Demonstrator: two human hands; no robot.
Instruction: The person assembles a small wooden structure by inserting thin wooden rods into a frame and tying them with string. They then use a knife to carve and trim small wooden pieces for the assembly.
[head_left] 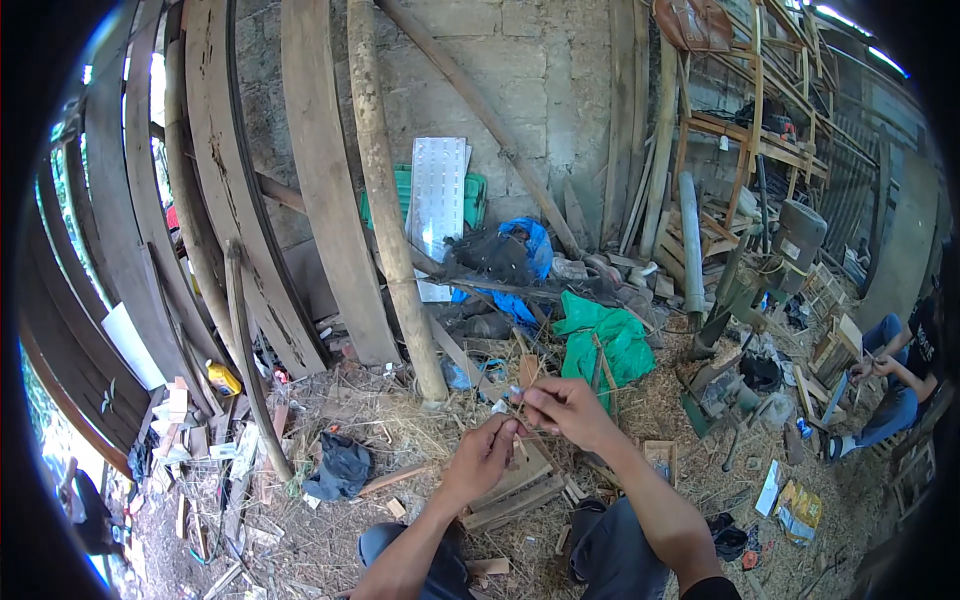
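My left hand (pixel 482 458) and my right hand (pixel 572 412) are raised close together in front of my knees, the right a little higher and farther out. Fingers and thumb are pinched together on each. Something small and thin seems to be between the fingertips, but it is too small to name. Below the hands, between my legs, sits a low wooden block or crate (pixel 520 498), partly covered by my left hand and forearm.
Beyond the hands lie a green plastic sheet (pixel 603 340) and blue plastic (pixel 532 248). A wooden pole (pixel 385 200) and planks (pixel 325 180) lean on the wall. Wood scraps and a black bag (pixel 340 466) litter the ground. Another person (pixel 895 370) sits at the right.
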